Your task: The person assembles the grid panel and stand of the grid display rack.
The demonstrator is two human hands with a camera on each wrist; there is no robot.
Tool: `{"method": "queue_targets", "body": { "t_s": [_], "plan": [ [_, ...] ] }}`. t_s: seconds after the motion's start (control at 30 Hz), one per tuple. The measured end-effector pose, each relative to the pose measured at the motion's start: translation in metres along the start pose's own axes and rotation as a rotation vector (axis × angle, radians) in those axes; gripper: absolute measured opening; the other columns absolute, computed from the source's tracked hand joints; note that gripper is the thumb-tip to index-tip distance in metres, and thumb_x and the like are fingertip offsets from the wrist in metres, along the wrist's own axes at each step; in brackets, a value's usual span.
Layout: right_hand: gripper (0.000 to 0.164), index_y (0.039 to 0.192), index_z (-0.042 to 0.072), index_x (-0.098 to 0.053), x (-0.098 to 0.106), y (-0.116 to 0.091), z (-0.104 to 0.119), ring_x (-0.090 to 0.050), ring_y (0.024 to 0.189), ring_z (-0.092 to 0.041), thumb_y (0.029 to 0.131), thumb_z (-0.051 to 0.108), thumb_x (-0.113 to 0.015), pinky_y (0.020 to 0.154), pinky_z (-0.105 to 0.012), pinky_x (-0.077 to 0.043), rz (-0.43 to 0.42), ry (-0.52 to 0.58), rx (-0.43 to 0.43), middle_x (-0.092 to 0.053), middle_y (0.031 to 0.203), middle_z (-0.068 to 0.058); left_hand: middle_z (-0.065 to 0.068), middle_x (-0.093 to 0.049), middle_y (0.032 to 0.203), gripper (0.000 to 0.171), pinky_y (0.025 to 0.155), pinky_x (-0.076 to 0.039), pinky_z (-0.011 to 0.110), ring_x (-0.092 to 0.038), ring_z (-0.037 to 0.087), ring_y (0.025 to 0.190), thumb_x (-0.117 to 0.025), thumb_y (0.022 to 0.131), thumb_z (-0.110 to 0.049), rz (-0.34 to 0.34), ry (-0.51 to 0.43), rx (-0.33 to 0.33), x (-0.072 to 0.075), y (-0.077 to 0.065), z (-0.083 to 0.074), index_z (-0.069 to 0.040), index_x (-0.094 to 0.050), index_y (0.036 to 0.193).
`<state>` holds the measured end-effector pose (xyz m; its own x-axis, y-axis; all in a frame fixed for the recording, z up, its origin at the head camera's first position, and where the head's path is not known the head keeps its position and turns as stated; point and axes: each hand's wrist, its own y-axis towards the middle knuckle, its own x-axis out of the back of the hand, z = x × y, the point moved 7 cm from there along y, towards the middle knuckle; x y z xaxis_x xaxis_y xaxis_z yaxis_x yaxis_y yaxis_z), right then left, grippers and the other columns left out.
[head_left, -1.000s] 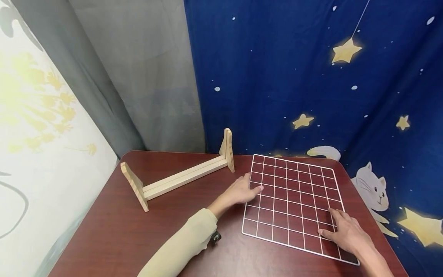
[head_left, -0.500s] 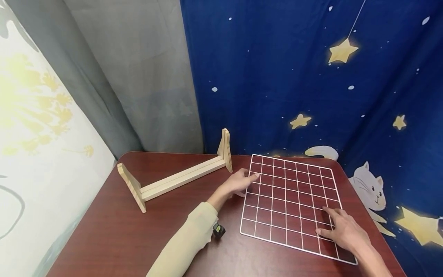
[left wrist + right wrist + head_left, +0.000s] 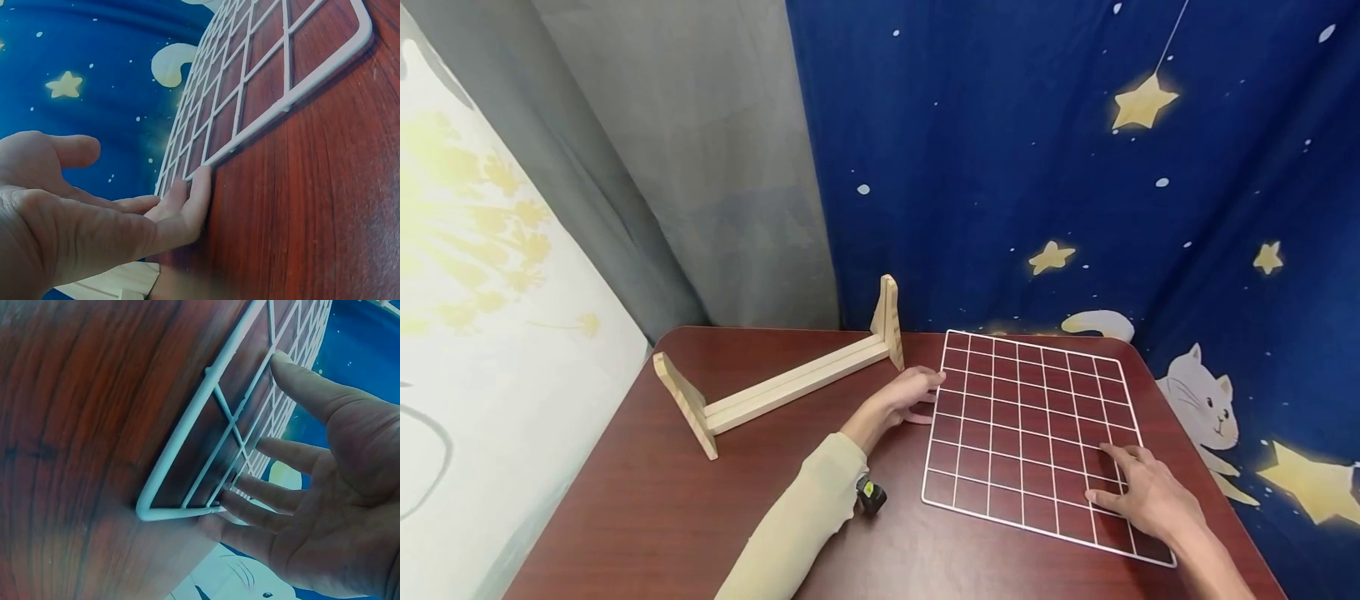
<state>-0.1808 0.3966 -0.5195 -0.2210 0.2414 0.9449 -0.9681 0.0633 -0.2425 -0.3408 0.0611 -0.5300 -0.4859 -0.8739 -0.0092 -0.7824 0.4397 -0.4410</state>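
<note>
A white wire grid panel lies flat on the dark red table. My left hand is at its left edge. In the left wrist view the fingertips reach the outer wire from the side, while the thumb stands raised away from it. Over the panel's lower right part is my right hand, fingers spread, with fingertips on the wires. The right wrist view shows the right thumb lying against an inner wire and the other fingers stretched toward the side edge.
A pale wooden stand, two upright ends joined by a slotted bar, is on the table left of the panel. Grey and blue star-patterned curtains hang behind the table's back edge. A black device sits at the left cuff.
My left hand has shifted slightly back and left, and its thumb has come off the panel's top to beside the edge. The right hand and the panel stay almost in place.
</note>
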Motion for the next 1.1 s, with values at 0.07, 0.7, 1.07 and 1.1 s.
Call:
{"method": "queue_targets", "body": {
  "t_s": [0.07, 0.7, 1.07, 1.1],
  "plan": [
    [0.104, 0.154, 0.0, -0.045, 0.0, 0.0, -0.001, -0.049, 0.128, -0.06, 0.082, 0.067, -0.08, 0.085, -0.074, -0.05, 0.001, 0.008, -0.009, -0.044, 0.145, -0.039, 0.02, -0.049, 0.155, 0.061, 0.1, -0.06, 0.054, -0.05, 0.037, 0.144, -0.059, 0.107, -0.036, -0.012, 0.006, 0.006, -0.002, 0.001, 0.0, -0.001, -0.04, 0.153],
    [0.088, 0.152, -0.012, -0.036, 0.008, 0.0, -0.013, -0.021, 0.144, -0.066, 0.095, 0.041, -0.077, 0.112, -0.073, -0.021, -0.204, 0.372, -0.171, -0.023, 0.158, -0.047, 0.02, -0.065, 0.13, 0.038, 0.085, -0.06, 0.039, -0.065, 0.03, 0.123, -0.075, 0.097, -0.042, -0.09, 0.044, 0.026, -0.003, -0.001, -0.001, -0.008, -0.057, 0.098],
    [0.089, 0.164, 0.0, -0.023, -0.005, -0.002, -0.031, -0.024, 0.154, -0.054, 0.105, 0.059, -0.052, 0.12, -0.068, -0.029, -0.114, 0.745, -0.424, -0.02, 0.168, -0.037, 0.011, -0.063, 0.117, 0.039, 0.083, -0.061, 0.037, -0.059, 0.021, 0.108, -0.078, 0.095, -0.03, -0.063, 0.038, -0.007, -0.002, 0.002, 0.001, -0.002, -0.063, 0.117],
    [0.088, 0.164, -0.001, -0.023, -0.005, -0.002, -0.032, -0.024, 0.154, -0.053, 0.106, 0.058, -0.051, 0.12, -0.068, -0.028, -0.123, 0.781, -0.431, -0.019, 0.168, -0.038, 0.01, -0.062, 0.115, 0.041, 0.085, -0.062, 0.038, -0.059, 0.021, 0.108, -0.078, 0.095, -0.028, -0.059, 0.032, -0.012, -0.003, 0.002, 0.001, 0.0, -0.062, 0.121]
  ]
}}
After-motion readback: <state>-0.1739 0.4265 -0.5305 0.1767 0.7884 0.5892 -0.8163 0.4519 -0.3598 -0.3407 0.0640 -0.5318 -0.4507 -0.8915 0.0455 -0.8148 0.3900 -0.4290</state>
